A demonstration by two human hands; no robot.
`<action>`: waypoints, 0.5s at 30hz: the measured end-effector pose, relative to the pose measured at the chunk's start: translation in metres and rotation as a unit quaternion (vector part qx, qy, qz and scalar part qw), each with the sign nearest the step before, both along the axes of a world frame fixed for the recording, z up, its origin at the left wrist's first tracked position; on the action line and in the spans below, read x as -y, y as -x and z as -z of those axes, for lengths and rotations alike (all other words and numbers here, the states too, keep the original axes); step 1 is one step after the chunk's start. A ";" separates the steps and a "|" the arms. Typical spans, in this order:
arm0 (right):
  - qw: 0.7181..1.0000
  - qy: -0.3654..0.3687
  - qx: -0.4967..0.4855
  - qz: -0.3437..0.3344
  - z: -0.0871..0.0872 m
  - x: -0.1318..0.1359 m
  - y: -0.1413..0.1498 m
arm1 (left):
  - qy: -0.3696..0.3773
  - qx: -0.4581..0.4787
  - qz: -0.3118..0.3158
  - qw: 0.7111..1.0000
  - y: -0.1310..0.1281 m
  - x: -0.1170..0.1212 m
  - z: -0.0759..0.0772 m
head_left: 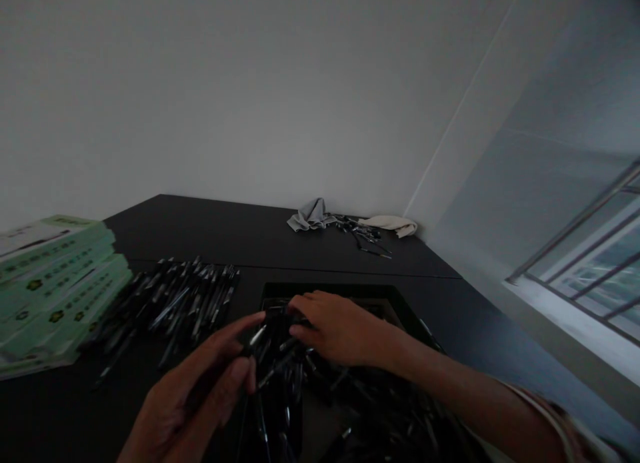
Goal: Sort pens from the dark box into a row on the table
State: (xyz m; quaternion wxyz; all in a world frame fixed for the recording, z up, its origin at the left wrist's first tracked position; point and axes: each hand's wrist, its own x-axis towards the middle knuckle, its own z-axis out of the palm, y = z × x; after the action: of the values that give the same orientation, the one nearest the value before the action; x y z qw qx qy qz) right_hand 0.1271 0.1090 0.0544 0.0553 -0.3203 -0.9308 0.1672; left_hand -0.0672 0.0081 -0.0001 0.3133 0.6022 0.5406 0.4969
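My left hand (200, 383) is closed, thumb against fingers, around a dark pen (258, 335) whose silvery tip sticks out toward the box. Just right of it, my right hand (335, 326) reaches over the box (385, 291) with its fingers bent down onto something black, perhaps pens; the dim light hides what is pinched. Below both hands lies a jumble of black pens (290, 390) with shiny metal parts. Left of the box, many similar pens (195, 296) lie side by side in a loose row on the black table (210, 223).
Fanned green printed packets or booklets (55, 290) lie at the left. Toward the back sit a grey cloth (311, 215), a small heap of dark pens or pen parts (363, 230) and a cream cloth (393, 224). A wall rises behind the table; a barred window (595, 270) is at right.
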 end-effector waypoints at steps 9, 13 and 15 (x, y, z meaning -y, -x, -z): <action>0.987 -0.014 0.098 -0.123 0.059 -0.016 0.006 | 0.058 0.261 -0.133 0.954 0.013 -0.010 0.006; 0.983 0.032 0.109 -0.142 0.034 -0.013 -0.036 | 0.084 0.273 -0.168 0.943 0.014 -0.014 0.002; 0.983 0.041 0.112 -0.137 0.021 -0.011 -0.052 | 0.088 0.279 -0.176 0.940 0.017 -0.012 0.005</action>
State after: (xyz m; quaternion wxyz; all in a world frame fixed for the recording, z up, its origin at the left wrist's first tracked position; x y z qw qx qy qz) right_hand 0.1793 0.1203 0.0330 -0.0858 -0.2084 -0.9586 0.1741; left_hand -0.0838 0.0205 -0.0049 0.4108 0.3048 0.5702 0.6429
